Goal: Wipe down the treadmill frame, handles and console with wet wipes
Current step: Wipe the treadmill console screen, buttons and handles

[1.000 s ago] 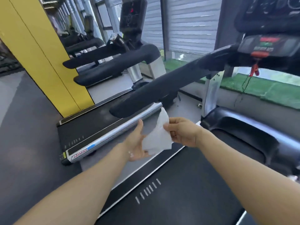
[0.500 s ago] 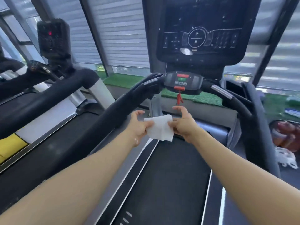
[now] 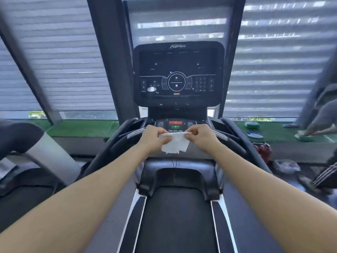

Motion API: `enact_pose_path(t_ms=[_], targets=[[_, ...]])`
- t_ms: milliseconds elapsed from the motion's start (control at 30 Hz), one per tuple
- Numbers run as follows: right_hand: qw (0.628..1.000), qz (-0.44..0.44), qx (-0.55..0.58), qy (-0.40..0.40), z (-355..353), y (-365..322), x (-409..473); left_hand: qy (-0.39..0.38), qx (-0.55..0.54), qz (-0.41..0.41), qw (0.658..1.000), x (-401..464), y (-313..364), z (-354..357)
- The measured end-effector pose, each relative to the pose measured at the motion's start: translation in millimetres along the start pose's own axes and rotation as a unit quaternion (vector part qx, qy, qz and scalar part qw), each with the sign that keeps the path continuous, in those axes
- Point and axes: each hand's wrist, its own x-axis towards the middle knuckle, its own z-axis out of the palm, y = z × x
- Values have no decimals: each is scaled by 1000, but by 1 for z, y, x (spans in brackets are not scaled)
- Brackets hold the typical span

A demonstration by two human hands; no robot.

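I hold a wet wipe [image 3: 174, 144] up in front of me with both hands. My left hand [image 3: 152, 137] pinches one top corner and my right hand [image 3: 202, 136] pinches the other. The fingers on both hands are curled in tight on the wipe's top edge, and they hold nothing else. The wipe hangs in the air just in front of the small panel with the red and green buttons [image 3: 175, 125], and below the big screen [image 3: 178, 73]. It does not touch the treadmill.

I think I am opening the wipe up now. To do it well, I should pull the corners apart gently, so it gets flat and does not tear. A flat wipe cleans more at once.

The top edge is stretched straight from left to right, so that is its long way. The rest hangs down toward the belt [image 3: 176, 216], and the bottom is a bit crumpled. The black handles [image 3: 102, 157] run along both sides of me.
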Motion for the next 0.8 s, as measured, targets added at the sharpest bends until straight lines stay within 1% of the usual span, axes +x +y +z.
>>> enact_pose_path(t_ms=[67,100,133,200,267,367,400,533,667,733,800], targets=[[1000,14,12,15,-2,-8,15,-31,-29,22,999,16,1,-8],[999,24,25,23,-4,-10,24,-51,-70,21,996,23,2,-10],[998,34,44,30,-5,-11,32,-76,-131,12,988,31,2,-10],[995,49,82,32,-5,-13,49,-115,-248,-9,962,46,3,-7],[990,59,121,38,-1,-15,67,-111,-281,-11,953,63,3,-3],[978,67,187,59,5,-14,104,-66,-282,-8,957,94,-2,-2],[973,65,216,48,7,-14,119,-49,-280,-7,959,109,-4,-4],[945,50,322,-41,7,-15,180,7,-271,-27,962,164,-6,-10],[933,18,349,-89,-3,-12,235,50,-251,-33,966,221,1,-9],[934,13,345,-88,-8,-8,259,60,-234,-35,970,246,2,-7],[933,31,351,-70,-9,-4,281,73,-201,-35,976,267,0,-4]])
